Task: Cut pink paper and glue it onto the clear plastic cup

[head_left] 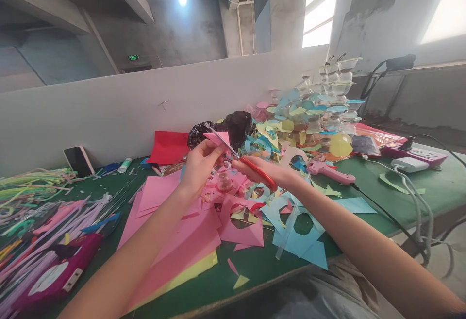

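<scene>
My left hand [202,163] pinches a small piece of pink paper [220,138] above the middle of the table. My right hand [260,169] is closed round the orange-red handles of a pair of scissors [265,177]. The scissor blades point up and to the left, beside the pink piece and close to my left fingertips. Under my hands lie pink sheets [178,231], a small clear cup-like piece [224,182] and cut pink scraps [242,226]. Blue scraps [300,239] with rounded cut-outs lie below my right forearm.
A pink glue gun [333,173] and a power strip [415,155] with cables are at the right. Stacked clear plastic cups [340,86] stand behind. At the left are a phone [79,160], pipe cleaners [32,183] and a magenta box [60,275]. Red paper [169,146] lies near the partition.
</scene>
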